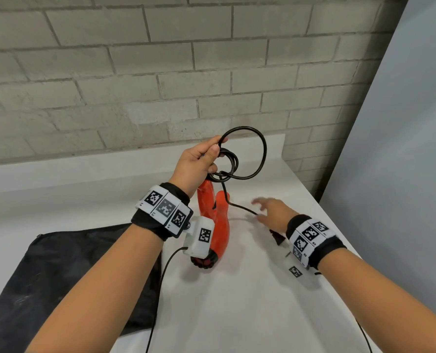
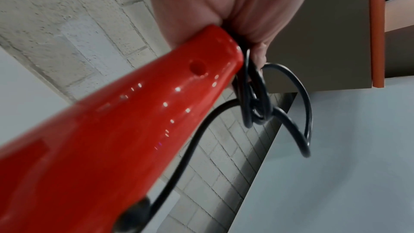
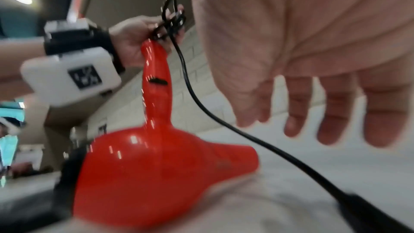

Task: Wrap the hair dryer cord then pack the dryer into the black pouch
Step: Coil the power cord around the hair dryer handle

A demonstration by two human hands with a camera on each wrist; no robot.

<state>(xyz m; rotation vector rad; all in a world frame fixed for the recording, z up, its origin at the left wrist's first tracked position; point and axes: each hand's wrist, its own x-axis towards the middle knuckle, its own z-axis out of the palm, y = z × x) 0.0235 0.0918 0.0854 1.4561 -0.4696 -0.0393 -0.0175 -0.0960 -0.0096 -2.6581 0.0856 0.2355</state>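
A red hair dryer (image 1: 218, 225) stands on the white table, handle end up. My left hand (image 1: 199, 161) grips the top of the handle (image 2: 156, 104) together with several loops of the black cord (image 1: 247, 154). The loose end of the cord (image 3: 201, 109) trails down to the right to its plug (image 1: 276, 235) on the table. My right hand (image 1: 270, 208) hovers over that trailing cord with spread fingers (image 3: 336, 121), holding nothing. The black pouch (image 1: 59, 276) lies flat at the left, partly under my left forearm.
A grey brick wall (image 1: 161, 72) backs the white table (image 1: 237, 301). A pale panel (image 1: 402, 123) closes off the right side near the table's right edge. Thin black wires (image 1: 158, 289) run from my wrist cameras across the tabletop.
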